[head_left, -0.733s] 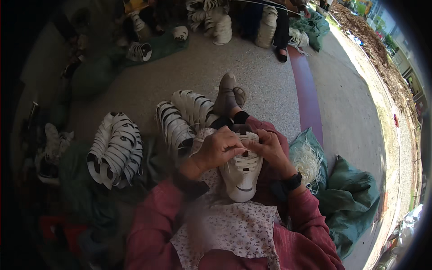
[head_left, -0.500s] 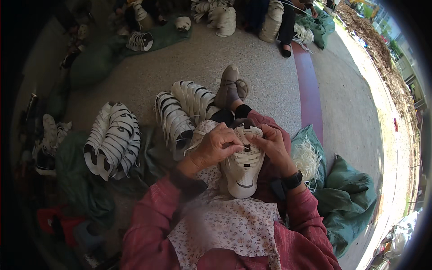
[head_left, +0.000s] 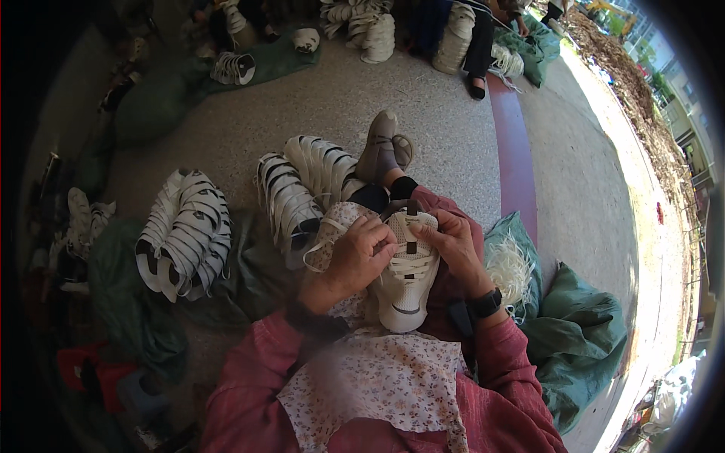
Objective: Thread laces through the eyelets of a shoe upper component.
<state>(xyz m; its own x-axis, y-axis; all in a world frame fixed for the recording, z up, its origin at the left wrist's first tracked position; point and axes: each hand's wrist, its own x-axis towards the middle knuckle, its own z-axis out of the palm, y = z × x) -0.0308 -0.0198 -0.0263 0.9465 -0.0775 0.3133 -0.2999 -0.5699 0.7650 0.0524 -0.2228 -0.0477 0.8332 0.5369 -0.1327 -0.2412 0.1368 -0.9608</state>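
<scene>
Shoe [head_left: 405, 300] held on the lap [head_left: 447, 285]

It lies near the lap's far edge, toe toward the body. The right hand [head_left: 455, 245] grips its upper end; the left hand [head_left: 356, 255] is closed beside it, anything pinched hidden.

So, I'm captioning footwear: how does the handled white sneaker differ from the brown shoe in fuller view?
The white sneaker is pale; the brown shoe darker. The sneaker is in the right hand; the brown shoe on a foot. The sneaker's toe points toward the person; the brown shoe's points away.
</scene>
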